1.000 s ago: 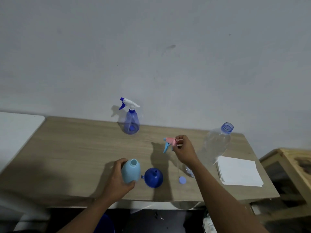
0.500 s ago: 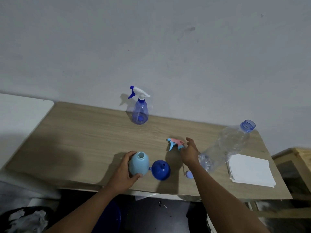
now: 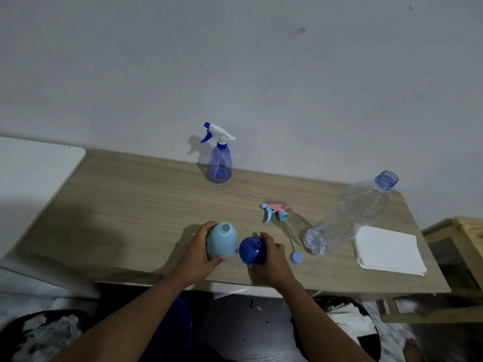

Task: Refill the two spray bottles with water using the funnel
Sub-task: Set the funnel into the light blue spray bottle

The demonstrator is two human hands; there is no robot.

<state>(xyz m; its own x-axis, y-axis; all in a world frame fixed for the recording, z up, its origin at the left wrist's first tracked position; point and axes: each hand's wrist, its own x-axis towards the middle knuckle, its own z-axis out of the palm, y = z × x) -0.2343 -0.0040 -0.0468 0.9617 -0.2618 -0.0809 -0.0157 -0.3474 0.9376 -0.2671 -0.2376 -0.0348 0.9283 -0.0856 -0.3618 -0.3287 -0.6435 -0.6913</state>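
Note:
My left hand grips a light blue spray bottle with its neck open, near the table's front edge. Right beside it stands a dark blue funnel, spout up, and my right hand curls round its right side. The bottle's pink and blue spray head lies on the table behind, its dip tube running toward me. A clear blue spray bottle with a white trigger head stands at the back by the wall. A large clear water bottle, uncapped, stands to the right.
A small blue cap lies just right of my right hand. A stack of white paper sits at the right end of the wooden table. A wooden stand is beyond the right edge, and a white surface at left.
My right hand let go of the pink spray head, which now lies on the table, and came back to take hold of the funnel. My left hand kept its hold on the light blue bottle.

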